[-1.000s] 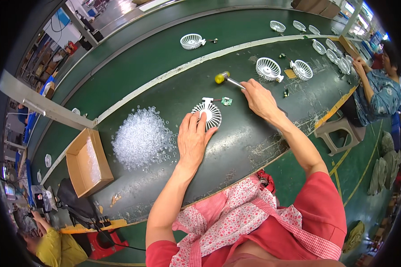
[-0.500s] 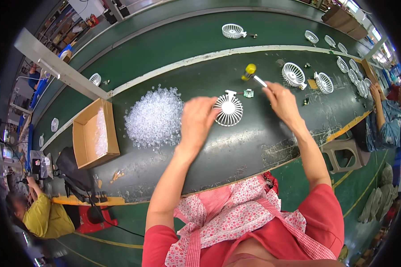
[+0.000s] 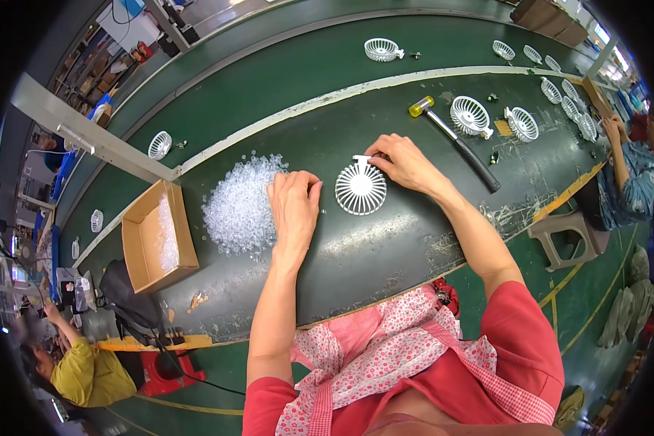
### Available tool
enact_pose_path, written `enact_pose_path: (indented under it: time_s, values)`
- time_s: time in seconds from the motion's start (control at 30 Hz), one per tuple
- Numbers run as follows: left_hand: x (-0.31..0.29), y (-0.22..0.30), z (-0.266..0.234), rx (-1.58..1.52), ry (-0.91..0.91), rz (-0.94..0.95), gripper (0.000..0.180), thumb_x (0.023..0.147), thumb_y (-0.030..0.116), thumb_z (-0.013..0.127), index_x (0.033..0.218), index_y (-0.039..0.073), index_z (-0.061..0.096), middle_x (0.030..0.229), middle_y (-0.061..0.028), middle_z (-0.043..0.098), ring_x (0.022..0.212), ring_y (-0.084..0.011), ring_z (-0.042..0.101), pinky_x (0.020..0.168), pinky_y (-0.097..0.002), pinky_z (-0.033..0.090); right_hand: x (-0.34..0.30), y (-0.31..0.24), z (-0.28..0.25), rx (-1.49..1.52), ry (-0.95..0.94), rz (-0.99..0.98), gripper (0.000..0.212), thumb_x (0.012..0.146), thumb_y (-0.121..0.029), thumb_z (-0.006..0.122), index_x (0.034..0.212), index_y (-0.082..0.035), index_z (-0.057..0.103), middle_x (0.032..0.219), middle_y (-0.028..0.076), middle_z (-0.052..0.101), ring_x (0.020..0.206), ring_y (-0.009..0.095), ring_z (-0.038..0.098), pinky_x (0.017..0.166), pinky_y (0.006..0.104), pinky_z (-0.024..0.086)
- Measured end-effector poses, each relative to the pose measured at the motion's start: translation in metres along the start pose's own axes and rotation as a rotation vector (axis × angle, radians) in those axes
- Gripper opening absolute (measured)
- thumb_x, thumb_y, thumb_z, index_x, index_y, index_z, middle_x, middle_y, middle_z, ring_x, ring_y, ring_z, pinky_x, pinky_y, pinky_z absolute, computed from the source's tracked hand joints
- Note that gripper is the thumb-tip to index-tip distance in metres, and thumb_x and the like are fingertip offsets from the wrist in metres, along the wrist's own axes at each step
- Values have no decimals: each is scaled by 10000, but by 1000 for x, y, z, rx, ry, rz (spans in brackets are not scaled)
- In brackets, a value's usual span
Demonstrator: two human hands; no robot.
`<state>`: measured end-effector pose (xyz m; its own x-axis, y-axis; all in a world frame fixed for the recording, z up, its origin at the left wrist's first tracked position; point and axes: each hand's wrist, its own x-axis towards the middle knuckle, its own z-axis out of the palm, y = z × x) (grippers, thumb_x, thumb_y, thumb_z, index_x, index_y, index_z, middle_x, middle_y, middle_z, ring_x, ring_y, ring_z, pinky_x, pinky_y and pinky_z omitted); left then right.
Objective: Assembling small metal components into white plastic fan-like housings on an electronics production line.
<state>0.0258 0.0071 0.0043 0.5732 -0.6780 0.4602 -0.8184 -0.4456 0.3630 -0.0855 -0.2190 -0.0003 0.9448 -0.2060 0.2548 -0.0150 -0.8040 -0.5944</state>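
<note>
White slatted cage [image 3: 360, 187] — right hand [image 3: 408, 163] curled at neck [image 3: 361, 162], left [image 3: 295, 207] curled beside beads [image 3: 238, 207], grips unclear

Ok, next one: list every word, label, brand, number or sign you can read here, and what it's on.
No text can be read in this picture.
White slatted round part by the right hand: none seen.
Clear small pieces by the left hand: none seen.
Hammer: none legible.
Cardboard box: none legible on the sides showing.
Background clutter: too small and blurred to tell.
</note>
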Motion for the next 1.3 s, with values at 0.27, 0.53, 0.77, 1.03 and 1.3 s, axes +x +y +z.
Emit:
enact_pose_path:
  time_s: [0.27,0.53,0.77,1.03,1.3]
  values:
    - [2,12,15,-879,-19,-457,104,904,104,727,966,21,716,896,-14,712,851,-61,607,742,-241,478,-12,-27,6,420,175,21,152,959,-91,614,1050,30,626,1019,135,682,931,240,672,844,338,532]
    - [1,11,15,-1538,-38,-641,216,939,135,706,1111,4,690,1016,-76,723,916,-109,636,843,-254,489,-23,-47,13,462,254,-47,158,950,-58,629,1078,33,608,967,137,700,841,229,700,755,337,551]
    - [2,20,13,-1598,-54,-716,307,940,127,700,1197,-35,659,1093,-131,719,1014,-166,663,940,-292,522,-23,-51,18,470,248,-75,157,950,-56,627,1073,39,612,955,150,704,823,249,705,732,341,552]
    - [1,32,8,-1369,-22,-658,216,935,77,697,1123,-30,712,1078,-117,722,985,-121,660,874,-261,528,-23,-52,17,408,276,-60,148,950,-73,634,1053,31,616,903,146,707,766,249,703,678,337,549]
    - [0,19,6,-1267,-56,-505,149,887,-13,721,1035,-24,733,1049,-63,715,926,-100,649,839,-230,512,-23,-47,15,433,257,-197,119,948,-55,634,1040,21,638,925,149,720,804,270,721,675,344,560]
